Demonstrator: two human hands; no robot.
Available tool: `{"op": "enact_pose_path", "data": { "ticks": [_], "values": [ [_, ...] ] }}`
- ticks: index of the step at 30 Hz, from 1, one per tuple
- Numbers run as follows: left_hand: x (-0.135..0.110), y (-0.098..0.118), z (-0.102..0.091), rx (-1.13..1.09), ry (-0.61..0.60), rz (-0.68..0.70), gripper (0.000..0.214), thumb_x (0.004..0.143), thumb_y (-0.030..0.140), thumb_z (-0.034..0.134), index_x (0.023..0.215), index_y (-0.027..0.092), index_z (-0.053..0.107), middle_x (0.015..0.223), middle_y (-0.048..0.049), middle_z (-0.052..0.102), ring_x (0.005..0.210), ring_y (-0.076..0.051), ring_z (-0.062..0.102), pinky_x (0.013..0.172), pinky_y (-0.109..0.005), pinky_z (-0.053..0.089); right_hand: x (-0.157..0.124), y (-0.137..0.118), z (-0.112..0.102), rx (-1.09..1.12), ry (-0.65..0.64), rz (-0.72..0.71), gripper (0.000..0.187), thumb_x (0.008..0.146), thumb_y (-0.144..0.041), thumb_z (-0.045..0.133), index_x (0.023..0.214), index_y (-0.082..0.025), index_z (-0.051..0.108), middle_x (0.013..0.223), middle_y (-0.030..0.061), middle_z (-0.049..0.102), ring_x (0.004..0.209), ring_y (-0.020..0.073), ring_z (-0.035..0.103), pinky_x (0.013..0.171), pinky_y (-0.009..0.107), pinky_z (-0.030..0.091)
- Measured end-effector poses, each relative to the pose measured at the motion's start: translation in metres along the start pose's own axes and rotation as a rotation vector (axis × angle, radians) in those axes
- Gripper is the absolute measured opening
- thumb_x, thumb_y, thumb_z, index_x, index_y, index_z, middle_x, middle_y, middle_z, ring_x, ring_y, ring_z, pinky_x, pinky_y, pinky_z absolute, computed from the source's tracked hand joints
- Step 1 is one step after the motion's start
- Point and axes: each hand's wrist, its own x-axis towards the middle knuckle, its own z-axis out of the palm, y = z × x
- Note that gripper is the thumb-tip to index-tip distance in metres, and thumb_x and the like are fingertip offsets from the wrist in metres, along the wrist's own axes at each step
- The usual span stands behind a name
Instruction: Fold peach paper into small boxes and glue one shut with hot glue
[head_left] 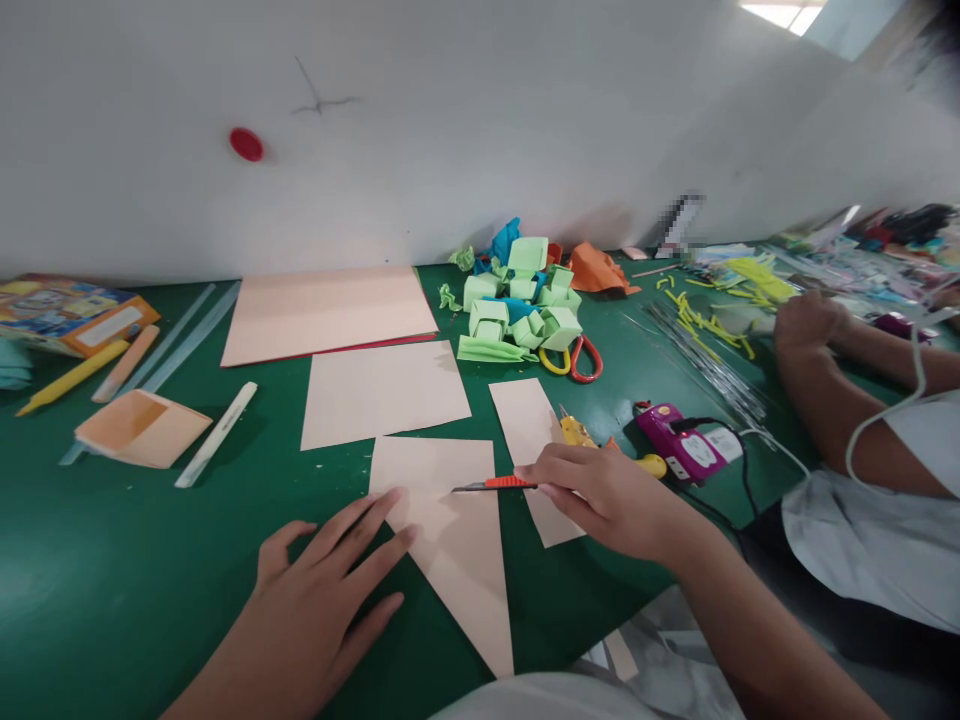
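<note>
My left hand [330,590] lies with its fingers spread, the fingertips on the left edge of a peach paper piece [457,560] with a slanted left side. My right hand [607,500] grips an orange utility knife [508,482]. Its thin blade points left, over the upper part of that piece; I cannot tell if it touches the paper. A narrow peach strip [521,410] lies partly under my right hand. Behind the slanted piece is a rectangular peach sheet [382,395]. A yellow glue gun [576,430] is partly hidden behind my right hand.
Green folded paper pieces [525,300] and red-and-yellow scissors [586,360] lie near the wall. A stack of peach sheets [322,315], a white stick-like tool [217,435] and a folded paper box [142,428] are left. A purple corded device [686,440] and another person's arm [832,390] are right.
</note>
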Motion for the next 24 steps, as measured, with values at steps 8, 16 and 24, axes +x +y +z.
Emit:
{"op": "enact_pose_path", "data": {
  "ticks": [8, 16, 24],
  "values": [
    [0.0005, 0.0, -0.004, -0.021, 0.008, 0.01, 0.047, 0.1, 0.048, 0.044, 0.147, 0.049, 0.044, 0.158, 0.0022, 0.044, 0.135, -0.034, 0.051, 0.098, -0.058, 0.044, -0.0028, 0.0023, -0.0007, 0.012, -0.009, 0.0, 0.03, 0.103, -0.019, 0.039, 0.124, -0.023, 0.06, 0.11, 0.0081, 0.067, 0.096, 0.0214, 0.064, 0.078, 0.033, 0.047],
    [0.0006, -0.0006, -0.002, -0.024, 0.023, 0.009, 0.047, 0.101, 0.047, 0.044, 0.148, 0.048, 0.044, 0.159, 0.0024, 0.043, 0.135, -0.033, 0.051, 0.102, -0.057, 0.042, -0.0054, 0.0053, -0.003, 0.019, -0.012, 0.004, 0.029, 0.105, -0.023, 0.037, 0.123, -0.024, 0.06, 0.112, 0.0075, 0.067, 0.097, 0.0213, 0.064, 0.078, 0.033, 0.047],
    [0.0007, 0.0016, -0.0067, -0.03, -0.027, 0.003, 0.047, 0.101, 0.045, 0.044, 0.148, 0.044, 0.046, 0.159, -0.0003, 0.043, 0.136, -0.034, 0.05, 0.101, -0.058, 0.042, -0.0083, 0.0075, -0.0054, -0.007, -0.066, 0.026, 0.03, 0.105, -0.022, 0.037, 0.123, -0.024, 0.061, 0.117, 0.0078, 0.065, 0.1, 0.022, 0.064, 0.079, 0.034, 0.048]
  ]
}}
